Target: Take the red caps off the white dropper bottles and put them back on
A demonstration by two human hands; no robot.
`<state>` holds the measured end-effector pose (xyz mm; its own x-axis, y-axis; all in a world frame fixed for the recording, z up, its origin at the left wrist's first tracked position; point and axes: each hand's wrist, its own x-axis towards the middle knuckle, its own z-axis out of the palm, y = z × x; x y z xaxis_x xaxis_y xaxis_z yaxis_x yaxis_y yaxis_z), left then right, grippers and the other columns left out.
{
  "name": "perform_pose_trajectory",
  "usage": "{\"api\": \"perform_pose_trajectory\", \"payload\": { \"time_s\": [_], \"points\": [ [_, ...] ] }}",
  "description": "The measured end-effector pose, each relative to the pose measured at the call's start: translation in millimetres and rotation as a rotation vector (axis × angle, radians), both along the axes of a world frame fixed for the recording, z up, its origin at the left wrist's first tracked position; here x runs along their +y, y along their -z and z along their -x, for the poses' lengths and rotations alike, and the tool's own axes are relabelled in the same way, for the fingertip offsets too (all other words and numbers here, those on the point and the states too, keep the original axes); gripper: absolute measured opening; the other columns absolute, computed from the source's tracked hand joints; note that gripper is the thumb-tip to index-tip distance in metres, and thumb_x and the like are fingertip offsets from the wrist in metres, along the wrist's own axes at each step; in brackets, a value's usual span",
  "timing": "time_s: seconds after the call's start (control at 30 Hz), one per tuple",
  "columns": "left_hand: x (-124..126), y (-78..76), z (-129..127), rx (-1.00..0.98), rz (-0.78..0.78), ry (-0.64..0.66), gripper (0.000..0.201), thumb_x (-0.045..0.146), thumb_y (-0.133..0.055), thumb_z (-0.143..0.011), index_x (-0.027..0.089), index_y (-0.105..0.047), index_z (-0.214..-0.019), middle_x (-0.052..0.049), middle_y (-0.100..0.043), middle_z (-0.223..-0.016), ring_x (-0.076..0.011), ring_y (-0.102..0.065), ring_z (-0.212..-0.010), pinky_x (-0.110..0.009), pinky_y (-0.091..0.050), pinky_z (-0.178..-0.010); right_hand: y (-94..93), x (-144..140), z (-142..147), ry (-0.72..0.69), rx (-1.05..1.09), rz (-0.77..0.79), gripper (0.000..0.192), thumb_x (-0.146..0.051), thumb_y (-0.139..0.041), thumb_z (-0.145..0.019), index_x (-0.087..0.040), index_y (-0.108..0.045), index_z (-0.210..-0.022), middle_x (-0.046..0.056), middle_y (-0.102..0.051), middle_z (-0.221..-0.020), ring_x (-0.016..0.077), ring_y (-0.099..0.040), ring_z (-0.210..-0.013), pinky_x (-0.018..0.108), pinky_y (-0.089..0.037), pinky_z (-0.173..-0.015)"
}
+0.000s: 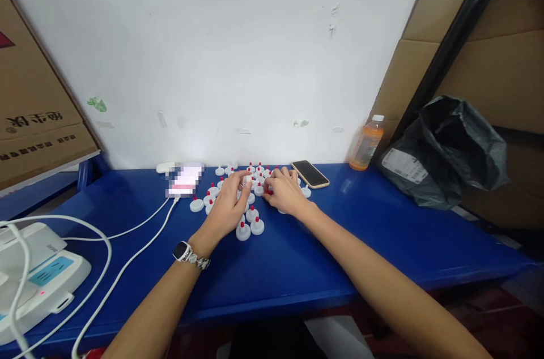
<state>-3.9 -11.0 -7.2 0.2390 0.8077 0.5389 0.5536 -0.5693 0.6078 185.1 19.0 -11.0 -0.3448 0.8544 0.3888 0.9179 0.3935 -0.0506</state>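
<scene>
Both hands work over a cluster of white caps with red tips spread on the blue table, close enough to grab fast. The left hand rests loosely curled among them; the right hand pinches a red piece between its fingertips, a phone just beyond

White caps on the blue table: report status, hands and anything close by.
Left hand and right hand both down among the red-tipped white caps. Grip unclear. Phone just beyond right hand; cables lie left.
</scene>
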Motion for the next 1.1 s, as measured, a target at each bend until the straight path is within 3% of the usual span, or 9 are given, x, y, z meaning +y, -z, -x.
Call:
{"api": "perform_pose_trajectory", "payload": {
  "time_s": [0.33, 0.4, 0.47, 0.57, 0.63, 0.83, 1.1],
  "points": [
    [-1.4, -1.6, 0.7, 0.007, -0.002, -0.008, 0.038, 0.045, -0.037, -0.102, 0.021, -0.051, -0.129, -0.009, -0.059, -0.111, -0.0232, -0.055, -0.106, -0.04, -0.044, -0.095, 1.6, 2.8, 0.7, -0.074, 0.073, -0.02, 0.016, -0.031, -0.06, -0.091, -0.02, -0.072, -0.088, 0.011, -0.065, -0.103, 0.029, -0.048, -0.106, 0.045, -0.03, -0.09],
    [-2.5, -2.6, 0.7, -0.004, -0.001, -0.015, 0.038, 0.045, -0.037, -0.102, 0.021, -0.05, -0.129, -0.008, -0.059, -0.111, -0.023, -0.055, -0.106, -0.04, -0.043, -0.096, -2.4, 2.3, 0.0, -0.1, 0.247, -0.039, 0.016, -0.031, -0.06, -0.091, -0.02, -0.069, -0.085, 0.009, -0.067, -0.102, 0.0271, -0.051, -0.105, 0.045, -0.032, -0.092],
    [-3.7, -3.5, 0.6, -0.027, 0.015, -0.012, 0.039, 0.045, -0.036, -0.102, 0.021, -0.049, -0.129, -0.008, -0.06, -0.11, -0.0227, -0.056, -0.105, -0.039, -0.043, -0.095, -6.5, 1.4, -0.1, -0.149, 0.557, -0.02, 0.016, -0.034, -0.058, -0.091, -0.02, -0.066, -0.085, 0.007, -0.069, -0.096, 0.0236, -0.057, -0.098, 0.042, -0.038, -0.089],
    [-5.3, -4.1, 0.1, -0.071, 0.061, -0.006, 0.039, 0.047, -0.033, -0.103, 0.021, -0.047, -0.128, -0.007, -0.06, -0.108, -0.022, -0.057, -0.101, -0.038, -0.044, -0.092, -10.3, -0.7, 2.6, -0.296, 1.089, 0.15, 0.023, -0.043, -0.062, -0.088, -0.02, -0.061, -0.086, 0.003, -0.069, -0.079, 0.0188, -0.062, -0.076, 0.034, -0.046, -0.073],
    [-5.8, -4.1, -0.2, -0.091, 0.067, -0.008, 0.037, 0.047, -0.033, -0.103, 0.021, -0.047, -0.126, -0.007, -0.059, -0.109, -0.0209, -0.057, -0.098, -0.037, -0.044, -0.089, -11.1, -3.1, 6.8, -0.371, 1.319, 0.27, 0.03, -0.048, -0.069, -0.082, -0.02, -0.061, -0.083, 0.001, -0.066, -0.071, 0.0164, -0.061, -0.066, 0.031, -0.046, -0.065],
    [-7.6, -4.9, -1.8, -0.109, 0.071, 0.0, 0.033, 0.046, -0.031, -0.104, 0.021, -0.046, -0.119, -0.004, -0.059, -0.098, -0.0183, -0.057, -0.087, -0.033, -0.044, -0.08, -13.4, -13.2, 21.1, -0.417, 1.533, 0.436, 0.04, -0.052, -0.081, -0.067, -0.018, -0.065, -0.076, -0.003, -0.061, -0.061, 0.0104, -0.051, -0.055, 0.026, -0.041, -0.056],
    [-13.8, -2.6, -9.0, -0.156, 0.095, 0.04, 0.029, 0.045, -0.029, -0.105, 0.021, -0.043, -0.112, -0.001, -0.056, -0.088, -0.016, -0.056, -0.078, -0.032, -0.045, -0.076, -13.8, -26.2, 35.2, -0.401, 1.727, 0.47, 0.038, -0.045, -0.085, -0.065, -0.018, -0.058, -0.067, -0.002, -0.061, -0.06, 0.0073, -0.045, -0.05, 0.024, -0.035, -0.051]
  ]
}}
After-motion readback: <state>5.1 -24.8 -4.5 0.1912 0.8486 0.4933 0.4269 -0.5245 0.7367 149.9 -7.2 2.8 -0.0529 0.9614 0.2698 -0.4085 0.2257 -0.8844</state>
